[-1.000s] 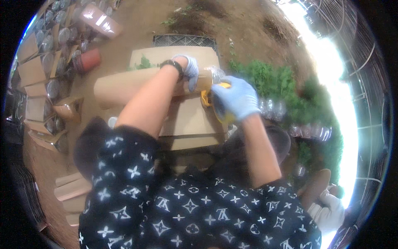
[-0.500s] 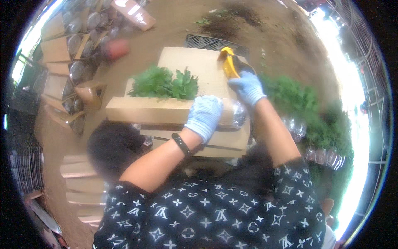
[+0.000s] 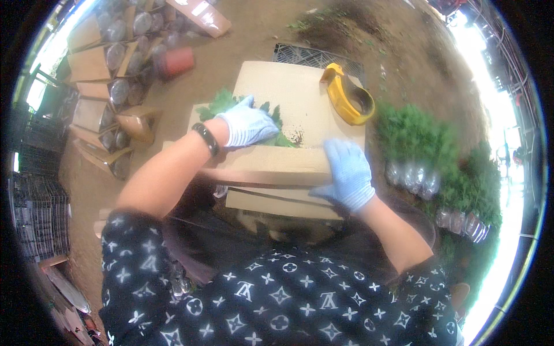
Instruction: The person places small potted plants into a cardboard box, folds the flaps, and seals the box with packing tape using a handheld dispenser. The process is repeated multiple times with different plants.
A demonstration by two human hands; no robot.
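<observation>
Head view looks straight down on your two gloved hands working at a long brown cardboard box (image 3: 271,167) lying across a stack of flat cardboard in front of you. Your left hand (image 3: 249,126), in a pale blue glove with a dark band at the wrist, lies palm down on the leafy green plants (image 3: 231,104) that fill the far side of the box; its fingers are spread flat and pressing, not curled around anything. Your right hand (image 3: 348,174), in the same kind of glove, rests on the right end of the box's near flap, fingers extended and slightly splayed over the cardboard edge, gripping nothing that you can see. A little dark soil is scattered on the cardboard just right of the plants. Beyond your right hand, on the wide tan cardboard sheet (image 3: 300,92), sits a yellow tape dispenser (image 3: 348,95), apart from both hands. To your right, clear plastic pots of green seedlings (image 3: 430,150) stand on the ground. To your left, more open brown boxes holding clear-lidded pots (image 3: 109,75) are lined up on the dirt floor, with a red-brown flowerpot (image 3: 175,61) lying near them.
</observation>
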